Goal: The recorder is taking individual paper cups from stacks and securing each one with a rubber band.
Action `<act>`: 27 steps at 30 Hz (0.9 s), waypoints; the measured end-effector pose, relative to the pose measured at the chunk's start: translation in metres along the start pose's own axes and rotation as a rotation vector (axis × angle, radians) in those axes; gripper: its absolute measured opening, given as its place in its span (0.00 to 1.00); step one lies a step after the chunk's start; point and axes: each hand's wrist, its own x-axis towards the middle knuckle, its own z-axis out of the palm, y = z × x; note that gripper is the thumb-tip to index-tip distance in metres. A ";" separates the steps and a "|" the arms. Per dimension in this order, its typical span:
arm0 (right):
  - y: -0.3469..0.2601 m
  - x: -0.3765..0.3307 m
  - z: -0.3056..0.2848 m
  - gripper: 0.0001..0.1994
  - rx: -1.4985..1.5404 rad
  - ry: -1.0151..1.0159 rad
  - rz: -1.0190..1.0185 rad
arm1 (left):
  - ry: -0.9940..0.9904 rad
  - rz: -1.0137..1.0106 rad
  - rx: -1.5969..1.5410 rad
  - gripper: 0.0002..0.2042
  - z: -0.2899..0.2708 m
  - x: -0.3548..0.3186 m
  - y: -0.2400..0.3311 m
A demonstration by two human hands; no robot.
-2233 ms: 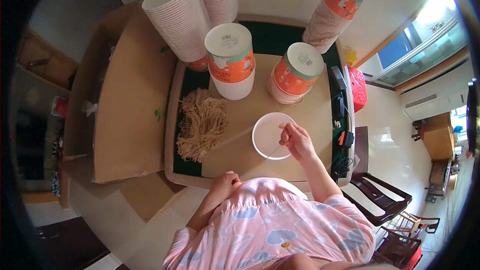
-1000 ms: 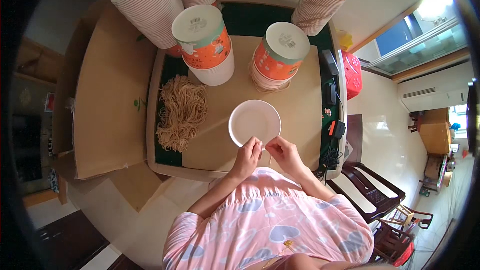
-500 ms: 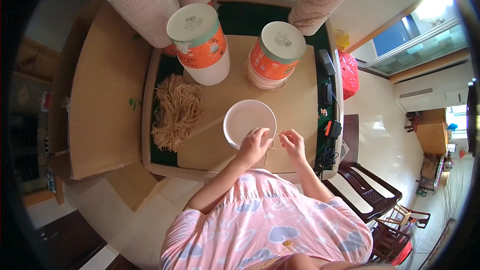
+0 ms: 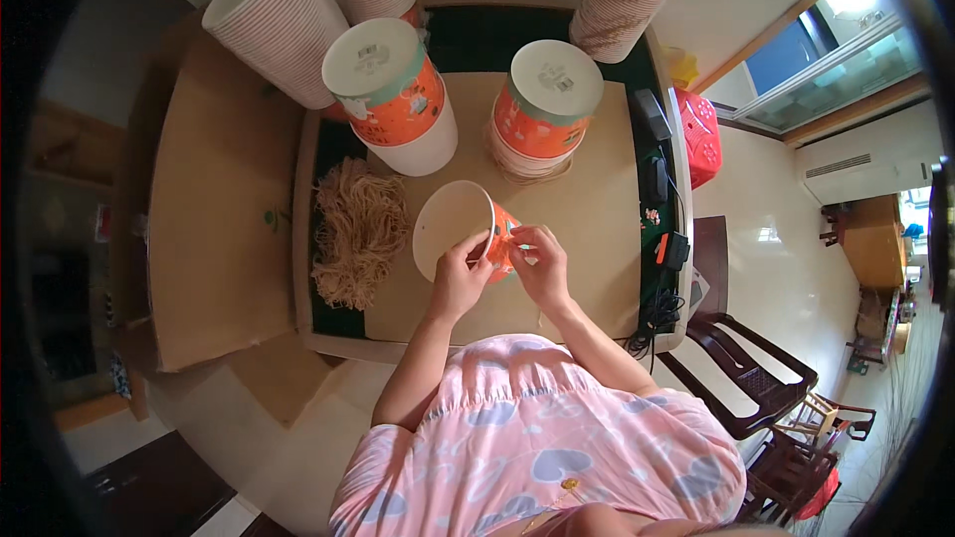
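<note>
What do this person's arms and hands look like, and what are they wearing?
Both arms are bare from the shoulder down, and the left hand and right hand wear no gloves. No rings, watch or bracelets can be made out. The top is pink and short-sleeved, printed with pale blue heart shapes.

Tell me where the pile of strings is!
In the head view, the strings lie on the table's left side, left of the cup in the left hand, below the upturned cup stack.

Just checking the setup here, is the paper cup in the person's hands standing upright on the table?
No, the paper cup is tipped on its side, held between the left hand and right hand.
</note>
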 end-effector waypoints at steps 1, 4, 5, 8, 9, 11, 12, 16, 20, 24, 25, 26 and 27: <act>-0.002 0.001 0.001 0.06 0.000 0.003 0.002 | 0.005 0.015 0.016 0.16 -0.001 0.000 -0.003; -0.007 0.001 0.003 0.07 -0.051 -0.005 -0.039 | 0.009 0.032 0.034 0.17 -0.003 -0.001 -0.007; -0.007 0.001 0.003 0.07 -0.059 -0.004 -0.046 | 0.004 0.035 0.035 0.17 -0.002 -0.001 -0.007; -0.010 0.001 0.000 0.06 -0.096 -0.025 -0.027 | -0.019 0.021 -0.037 0.17 0.000 -0.002 -0.004; -0.011 0.001 -0.001 0.06 -0.122 -0.048 -0.003 | -0.018 0.019 -0.038 0.17 0.001 -0.003 -0.007; -0.012 0.001 -0.002 0.06 -0.126 -0.059 -0.012 | -0.032 0.034 -0.087 0.18 0.003 -0.002 -0.016; -0.012 0.002 -0.004 0.06 -0.129 -0.069 -0.022 | -0.033 0.034 -0.088 0.18 0.004 -0.002 -0.016; -0.014 0.005 -0.008 0.06 -0.136 -0.078 -0.047 | -0.042 -0.002 -0.093 0.18 0.006 -0.001 -0.011; -0.016 0.007 -0.010 0.06 -0.139 -0.111 -0.030 | -0.028 0.021 -0.058 0.17 0.006 -0.002 -0.016; -0.014 0.007 -0.010 0.06 -0.156 -0.136 -0.011 | -0.030 0.040 -0.058 0.17 0.008 -0.002 -0.018; -0.013 0.007 -0.010 0.06 -0.156 -0.136 -0.012 | -0.024 0.053 -0.041 0.17 0.008 -0.003 -0.019; -0.012 0.007 -0.011 0.06 -0.171 -0.144 -0.022 | -0.019 0.065 -0.024 0.17 0.009 -0.003 -0.018; -0.012 0.007 -0.011 0.06 -0.185 -0.151 -0.032 | -0.019 0.065 -0.025 0.17 0.009 -0.003 -0.016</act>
